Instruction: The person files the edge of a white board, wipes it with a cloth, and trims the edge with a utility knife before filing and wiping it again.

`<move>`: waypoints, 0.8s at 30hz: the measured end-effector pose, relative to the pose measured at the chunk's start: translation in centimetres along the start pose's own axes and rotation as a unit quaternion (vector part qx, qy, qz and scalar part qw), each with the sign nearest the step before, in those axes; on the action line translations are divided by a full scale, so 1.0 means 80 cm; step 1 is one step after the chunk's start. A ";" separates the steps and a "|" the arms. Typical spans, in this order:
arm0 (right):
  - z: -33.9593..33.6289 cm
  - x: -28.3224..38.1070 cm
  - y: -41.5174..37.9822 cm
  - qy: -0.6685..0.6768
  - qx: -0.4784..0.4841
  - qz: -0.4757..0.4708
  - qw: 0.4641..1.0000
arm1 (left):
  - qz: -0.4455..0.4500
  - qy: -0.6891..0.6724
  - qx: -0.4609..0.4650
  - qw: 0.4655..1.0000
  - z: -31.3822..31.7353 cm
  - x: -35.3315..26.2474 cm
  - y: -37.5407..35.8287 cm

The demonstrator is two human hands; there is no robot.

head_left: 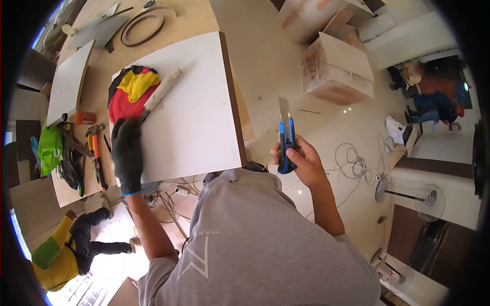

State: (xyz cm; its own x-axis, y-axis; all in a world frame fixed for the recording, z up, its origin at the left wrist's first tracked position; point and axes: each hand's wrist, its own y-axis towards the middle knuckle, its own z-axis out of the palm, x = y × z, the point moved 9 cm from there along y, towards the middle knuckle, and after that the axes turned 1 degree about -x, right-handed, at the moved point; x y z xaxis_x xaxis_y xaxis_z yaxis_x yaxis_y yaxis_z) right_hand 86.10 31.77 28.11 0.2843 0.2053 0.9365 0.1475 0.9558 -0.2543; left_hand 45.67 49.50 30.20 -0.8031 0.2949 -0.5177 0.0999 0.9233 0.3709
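My left hand [127,153], in a dark grey glove, reaches over a white panel [194,112]. Its fingers are closed at the lower end of a pale, worn stick-like piece [162,91]; part of the grip is hidden. Beside it lies a bunched red, yellow and black cloth [131,94], close to the fingertips. My bare right hand [304,160] is held up right of the panel, wrapped round a blue-and-black two-pronged hand tool [287,148]. A thin flat piece shows at the tool's upper end.
On the wooden table [194,15] lie a roll of edge banding [144,26], an orange-handled hammer [94,148] and a green bag [50,148]. Cables [352,160] trail over the floor at right, near a standing fan [430,200]. A person in yellow [66,250] is at lower left.
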 end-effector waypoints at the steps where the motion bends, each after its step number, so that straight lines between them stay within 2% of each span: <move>1: -0.003 -0.003 -0.001 0.007 -0.010 -0.001 1.000 | -0.020 -0.016 0.020 0.999 -0.004 0.012 -0.002; 2: -0.007 -0.008 -0.001 0.014 -0.018 0.000 1.000 | -0.042 -0.030 0.040 0.998 -0.007 0.021 -0.004; 3: -0.010 -0.013 -0.003 0.022 -0.024 0.004 0.999 | 0.005 0.018 0.022 1.000 -0.017 0.007 -0.005; 4: -0.018 -0.014 -0.008 -0.058 -0.056 0.023 0.997 | 0.048 0.068 0.004 0.996 -0.025 -0.014 -0.009; 5: -0.018 -0.009 -0.012 -0.070 -0.059 0.027 0.995 | 0.092 0.119 -0.013 0.989 -0.033 -0.041 -0.015; 6: -0.020 -0.004 -0.015 -0.083 -0.062 0.032 0.994 | 0.016 0.027 -0.035 0.999 -0.046 -0.074 -0.014; 7: -0.026 -0.001 -0.020 -0.145 -0.082 0.035 0.985 | 0.022 -0.088 -0.003 0.996 -0.036 -0.100 -0.024; 8: -0.010 0.023 -0.025 -0.264 -0.075 -0.016 0.962 | 0.027 -0.204 0.026 0.978 -0.027 -0.119 -0.036; 10: 0.031 0.073 -0.042 -0.485 -0.056 -0.121 0.864 | 0.104 -0.128 0.109 0.980 -0.004 -0.165 -0.061; 12: 0.055 0.083 -0.061 -0.602 -0.005 -0.231 0.764 | 0.186 -0.109 0.142 0.966 0.017 -0.197 -0.079; 14: 0.079 0.088 -0.082 -0.704 0.024 -0.298 0.644 | 0.183 -0.083 0.165 0.966 0.033 -0.202 -0.088; 16: 0.086 0.085 -0.092 -0.702 0.030 -0.295 0.648 | 0.177 -0.054 0.178 0.966 0.040 -0.206 -0.088; 21: 0.080 0.065 -0.109 -0.706 0.037 -0.306 0.638 | 0.165 -0.081 0.150 0.971 0.045 -0.220 -0.090; 24: 0.078 0.064 -0.115 -0.703 0.035 -0.311 0.639 | 0.190 -0.109 0.161 0.962 0.045 -0.227 -0.090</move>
State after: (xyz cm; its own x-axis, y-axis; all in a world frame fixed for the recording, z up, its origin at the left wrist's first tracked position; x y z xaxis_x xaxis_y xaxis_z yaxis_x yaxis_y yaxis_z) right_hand 80.26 25.37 36.77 -0.9471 -0.2809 0.1551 -0.2401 0.9410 0.2384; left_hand 61.67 38.36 34.16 -0.5333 0.6386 -0.5547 0.5675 0.7564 0.3253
